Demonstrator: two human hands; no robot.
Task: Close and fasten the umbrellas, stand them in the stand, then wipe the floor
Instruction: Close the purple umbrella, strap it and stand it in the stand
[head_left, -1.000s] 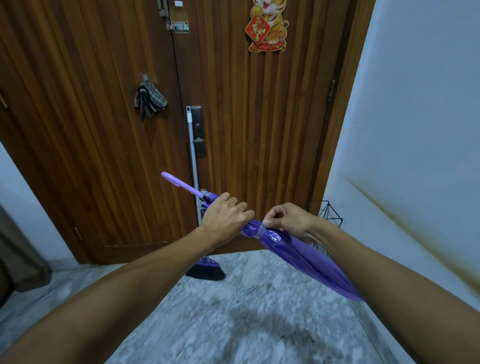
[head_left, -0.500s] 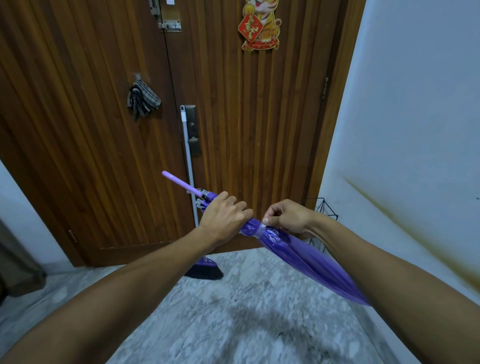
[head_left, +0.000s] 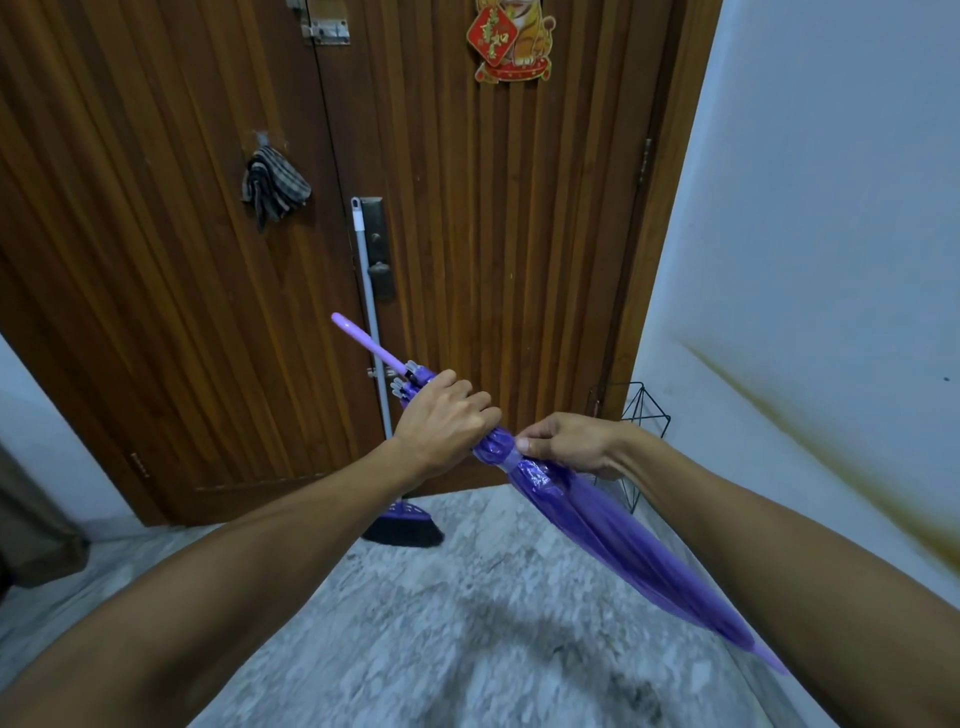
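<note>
A closed purple umbrella (head_left: 613, 535) slants across the middle of the view, its pale handle up and to the left, its tip low at the right. My left hand (head_left: 441, 421) grips the folded canopy just below the rib ends. My right hand (head_left: 566, 441) pinches the pale strap wrapped round the canopy. A black wire umbrella stand (head_left: 644, 415) sits in the corner behind my right wrist, partly hidden by it.
A brown wooden door (head_left: 493, 234) fills the background. A broom (head_left: 405, 530) leans against it, its black bristles on the grey marble floor (head_left: 441, 623). A striped cloth (head_left: 272, 187) hangs on a door hook. A white wall (head_left: 831, 260) rises at the right.
Both hands keep their hold on the umbrella. The view has shifted slightly, and the umbrella's tip sits a little lower.
</note>
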